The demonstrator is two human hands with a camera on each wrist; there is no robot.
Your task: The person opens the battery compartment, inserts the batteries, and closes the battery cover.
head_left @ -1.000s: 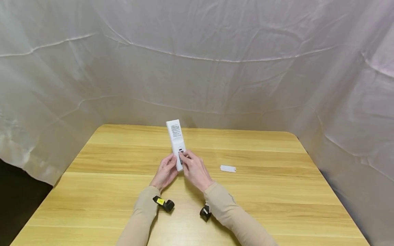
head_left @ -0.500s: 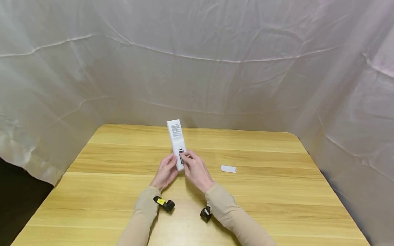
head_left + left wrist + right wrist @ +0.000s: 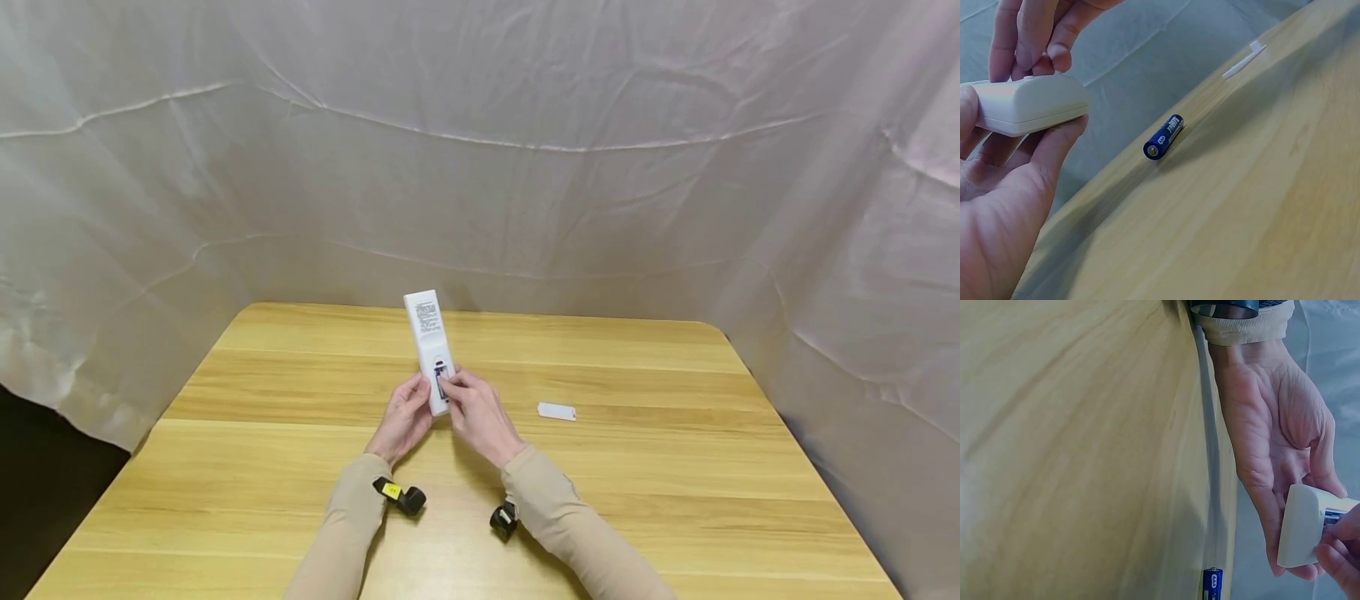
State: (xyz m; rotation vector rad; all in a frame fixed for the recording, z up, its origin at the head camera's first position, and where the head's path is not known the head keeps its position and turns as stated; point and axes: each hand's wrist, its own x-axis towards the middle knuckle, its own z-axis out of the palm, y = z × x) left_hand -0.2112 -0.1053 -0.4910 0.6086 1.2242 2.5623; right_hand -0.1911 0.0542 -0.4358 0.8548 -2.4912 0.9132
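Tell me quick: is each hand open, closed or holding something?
Left hand: holding the white remote.
Right hand: at the remote's open battery compartment; whether it grips anything can't be told.

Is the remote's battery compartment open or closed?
Open: the battery compartment shows uncovered in the remote, and a white cover-like piece lies on the table.

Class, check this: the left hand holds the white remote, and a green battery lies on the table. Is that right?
The colour is wrong: the battery is blue, as the left wrist view shows. The left hand holds the white remote, with the battery on the table.
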